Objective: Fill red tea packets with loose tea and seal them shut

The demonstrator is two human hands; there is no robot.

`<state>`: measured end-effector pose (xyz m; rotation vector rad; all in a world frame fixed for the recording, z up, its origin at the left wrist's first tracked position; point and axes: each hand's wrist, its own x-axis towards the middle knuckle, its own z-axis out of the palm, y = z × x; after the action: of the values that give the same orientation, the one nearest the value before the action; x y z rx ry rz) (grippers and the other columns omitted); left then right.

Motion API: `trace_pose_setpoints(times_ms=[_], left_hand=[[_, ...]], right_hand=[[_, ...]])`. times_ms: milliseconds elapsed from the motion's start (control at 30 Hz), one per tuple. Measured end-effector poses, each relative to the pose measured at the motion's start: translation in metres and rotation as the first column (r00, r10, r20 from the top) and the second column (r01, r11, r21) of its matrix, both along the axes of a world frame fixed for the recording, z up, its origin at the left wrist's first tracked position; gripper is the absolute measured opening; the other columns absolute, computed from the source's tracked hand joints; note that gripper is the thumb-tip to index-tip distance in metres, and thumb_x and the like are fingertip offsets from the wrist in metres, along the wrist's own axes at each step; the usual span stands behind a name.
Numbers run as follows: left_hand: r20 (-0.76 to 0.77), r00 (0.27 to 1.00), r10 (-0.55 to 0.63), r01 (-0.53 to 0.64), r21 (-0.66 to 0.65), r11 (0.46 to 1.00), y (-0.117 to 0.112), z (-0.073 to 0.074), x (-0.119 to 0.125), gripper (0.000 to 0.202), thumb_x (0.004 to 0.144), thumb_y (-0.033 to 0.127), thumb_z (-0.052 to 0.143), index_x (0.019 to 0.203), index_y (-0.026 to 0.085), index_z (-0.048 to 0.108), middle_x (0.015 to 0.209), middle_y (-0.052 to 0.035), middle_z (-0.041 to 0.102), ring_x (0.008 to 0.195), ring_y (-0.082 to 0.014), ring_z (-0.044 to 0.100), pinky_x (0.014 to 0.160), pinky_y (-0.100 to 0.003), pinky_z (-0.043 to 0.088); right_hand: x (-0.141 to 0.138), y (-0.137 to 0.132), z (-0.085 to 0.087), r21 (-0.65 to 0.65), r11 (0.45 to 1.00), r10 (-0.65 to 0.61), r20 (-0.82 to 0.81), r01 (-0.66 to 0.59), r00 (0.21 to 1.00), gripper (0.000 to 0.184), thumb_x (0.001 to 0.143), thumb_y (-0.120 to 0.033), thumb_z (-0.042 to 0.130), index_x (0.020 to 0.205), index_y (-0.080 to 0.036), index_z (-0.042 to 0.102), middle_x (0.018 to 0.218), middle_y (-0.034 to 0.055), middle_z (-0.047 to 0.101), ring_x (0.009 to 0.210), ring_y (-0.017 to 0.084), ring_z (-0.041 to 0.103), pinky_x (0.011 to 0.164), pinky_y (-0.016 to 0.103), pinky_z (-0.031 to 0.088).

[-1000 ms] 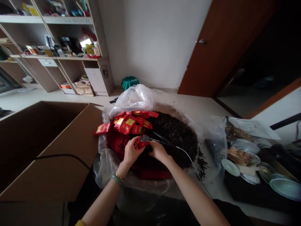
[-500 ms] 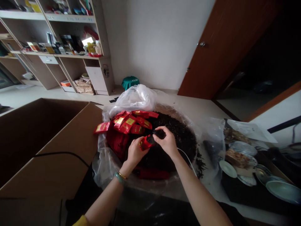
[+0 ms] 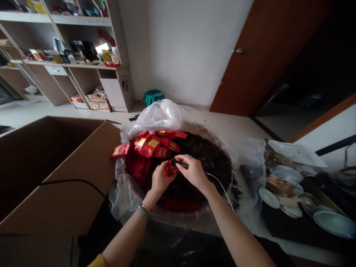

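My left hand (image 3: 160, 179) is closed around a small red packet (image 3: 170, 168), its mouth turned up and to the right. My right hand (image 3: 194, 171) pinches a dark, elongated thing (image 3: 182, 164) with its tip at the packet's mouth; its exact kind is hard to make out. Both hands are over a round, plastic-lined basket holding dark, dry leaves (image 3: 208, 152) that look like tea. Several red and gold packets (image 3: 151, 145) lie in a loose heap at the basket's left, above a stack of dark red packets (image 3: 137, 168).
A large cardboard box (image 3: 83, 174) stands at left. Clear plastic lining (image 3: 164, 115) bunches at the basket's far rim. A white cable (image 3: 222, 187) runs along its right side. Farther right are dishes (image 3: 269, 198) and a bowl (image 3: 333, 224). Shelving (image 3: 83, 66) stands behind.
My right hand has moved slightly left and down, bringing the dark thing to the red packet's mouth. My left hand has shifted a little with the packet, which is tipped more upright.
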<state>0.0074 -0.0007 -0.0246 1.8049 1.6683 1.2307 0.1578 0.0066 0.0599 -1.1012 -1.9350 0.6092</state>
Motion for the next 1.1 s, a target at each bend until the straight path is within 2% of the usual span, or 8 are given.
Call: trace_pose_setpoints(times_ms=[233,400,600,700,767,900,1000,1100], left_hand=[[-0.001,1.0,-0.001,0.001,0.015,1.0,0.001,-0.003,0.001,0.052,0.061,0.019,0.076,0.11,0.022,0.06,0.095,-0.0037,0.068,0.084,-0.0186,0.064,0.073,-0.031,0.055],[0.022,1.0,0.014,-0.015,0.025,1.0,0.001,-0.005,-0.001,0.047,0.062,0.02,0.076,0.107,0.021,0.062,0.092,-0.0035,0.068,0.08,-0.0172,0.065,0.071,-0.03,0.056],[0.042,0.999,0.019,-0.02,0.028,0.999,0.002,-0.008,-0.002,0.047,0.061,0.019,0.077,0.106,0.02,0.063,0.092,-0.0034,0.069,0.078,-0.0162,0.065,0.069,-0.029,0.056],[0.083,0.995,0.049,-0.051,0.019,0.999,0.004,-0.008,-0.004,0.044,0.063,0.022,0.077,0.105,0.019,0.063,0.088,-0.0027,0.069,0.076,-0.0151,0.065,0.068,-0.028,0.056],[0.114,0.99,0.084,-0.085,0.005,0.996,0.005,-0.008,-0.005,0.043,0.064,0.024,0.077,0.104,0.019,0.063,0.086,-0.0024,0.068,0.074,-0.0146,0.065,0.067,-0.027,0.057],[0.145,0.981,0.126,-0.125,-0.019,0.992,0.007,-0.006,-0.005,0.043,0.063,0.024,0.077,0.103,0.018,0.063,0.085,-0.003,0.068,0.073,-0.0142,0.064,0.065,-0.027,0.057],[0.154,0.981,0.121,-0.119,-0.021,0.993,0.006,-0.005,-0.004,0.042,0.064,0.024,0.077,0.103,0.018,0.063,0.084,-0.0029,0.067,0.071,-0.0135,0.064,0.065,-0.026,0.057],[0.151,0.981,0.12,-0.115,-0.038,0.993,0.006,-0.004,-0.004,0.043,0.064,0.025,0.076,0.104,0.017,0.063,0.085,-0.0032,0.067,0.071,-0.0134,0.064,0.066,-0.027,0.057]], right_hand=[[-0.003,0.0,-0.005,-0.015,0.997,-0.063,0.368,0.074,0.928,0.031,0.087,-0.017,0.048,0.111,-0.023,0.067,0.092,0.008,0.064,0.087,0.019,0.06,0.086,0.032,0.049],[-0.001,-0.002,0.0,0.003,0.999,-0.042,0.248,0.043,0.968,0.034,0.093,-0.015,0.036,0.115,-0.021,0.061,0.096,0.0066,0.067,0.093,0.017,0.059,0.089,0.032,0.047],[0.0,-0.003,0.001,-0.084,0.994,0.087,0.286,-0.066,0.954,0.037,0.093,-0.024,0.038,0.127,-0.018,0.05,0.1,0.008,0.069,0.102,0.021,0.057,0.09,0.035,0.045],[0.007,0.005,-0.002,-0.093,0.995,-0.013,0.151,0.028,0.988,0.036,0.094,-0.023,0.032,0.125,-0.019,0.049,0.097,0.0059,0.07,0.094,0.018,0.062,0.085,0.032,0.047],[0.012,0.01,-0.008,-0.2,0.976,-0.041,0.227,0.087,0.973,0.032,0.093,-0.02,0.034,0.117,-0.02,0.055,0.093,0.0046,0.071,0.086,0.017,0.065,0.08,0.03,0.048],[0.007,0.01,-0.033,-0.382,0.921,0.207,0.645,0.076,0.736,0.031,0.077,-0.023,0.063,0.108,-0.02,0.062,0.102,0.0084,0.069,0.096,0.023,0.064,0.08,0.031,0.048],[-0.011,0.004,-0.054,-0.302,0.946,0.166,0.763,0.117,0.624,0.058,0.071,-0.029,0.072,0.125,-0.019,0.053,0.118,0.016,0.061,0.111,0.033,0.054,0.083,0.041,0.048],[-0.025,0.001,-0.067,-0.249,0.96,0.133,0.806,0.127,0.576,0.056,0.074,-0.028,0.067,0.127,-0.018,0.051,0.118,0.0172,0.059,0.112,0.033,0.052,0.082,0.042,0.049]])
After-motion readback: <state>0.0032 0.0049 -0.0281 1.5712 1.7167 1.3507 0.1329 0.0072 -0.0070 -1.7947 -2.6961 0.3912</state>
